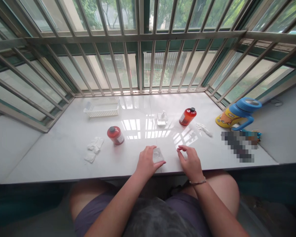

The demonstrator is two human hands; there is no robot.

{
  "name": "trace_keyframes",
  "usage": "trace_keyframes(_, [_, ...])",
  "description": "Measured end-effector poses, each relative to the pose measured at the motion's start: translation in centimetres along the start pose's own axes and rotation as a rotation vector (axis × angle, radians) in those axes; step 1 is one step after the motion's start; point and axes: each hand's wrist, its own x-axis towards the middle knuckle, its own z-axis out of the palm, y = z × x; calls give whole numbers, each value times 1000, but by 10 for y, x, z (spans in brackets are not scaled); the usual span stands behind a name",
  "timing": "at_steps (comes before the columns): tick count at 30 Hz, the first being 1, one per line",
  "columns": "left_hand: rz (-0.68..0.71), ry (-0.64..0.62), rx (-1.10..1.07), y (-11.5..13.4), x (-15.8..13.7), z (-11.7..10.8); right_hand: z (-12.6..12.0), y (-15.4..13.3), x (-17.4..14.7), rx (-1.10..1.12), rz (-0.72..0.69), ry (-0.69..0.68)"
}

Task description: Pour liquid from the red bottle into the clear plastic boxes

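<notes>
My left hand [147,160] curls round the side of a small, clear square dish [158,155] near the front of the white table, thumb along its near edge. To the right of it, my right hand [190,160] hovers just over the tabletop. Its thumb and fingertips come together in a pinch, and whatever lies between them is too small to make out. Further back stands a clear square glass piece with a knob-like top [162,117]. Red bottles with dark caps stand on either side: one bottle [115,135] at left, another bottle [188,116] at back right.
Crumpled white gloves lie at left [94,148], and a white cloth-like piece [204,129] at right. A white perforated basket [102,108] sits at the back left. A yellow and blue flask [236,113] stands at right, beside a blurred-out patch. Metal window bars [138,38] close off the back.
</notes>
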Motion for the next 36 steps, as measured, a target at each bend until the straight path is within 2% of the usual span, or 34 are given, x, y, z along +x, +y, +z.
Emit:
trace_keyframes(6, [55,38,24,-2,-11,-7,6,-32,-6,112,18,-54])
trace_keyframes(12, [71,167,55,-11,-41,-42,0,-47,-9,253,10,-207])
trace_keyframes(16, [30,321,116,-25,-54,-72,8,-61,-14,286,28,-262])
trace_keyframes(20, [-10,428,185,-48,-60,-99,22,-77,-10,312,-5,-312])
trace_keyframes(24, [-122,480,219,-74,-70,-118,33,-82,0,310,-49,-333])
trace_keyframes(28, [-206,498,216,-90,-79,-130,40,-79,2,291,-14,-336])
trace_keyframes(32, [-281,514,150,-93,-67,-134,48,-74,3,241,6,-273])
trace_keyframes(36, [-348,525,68,-92,-24,-138,59,-66,7,216,55,-269])
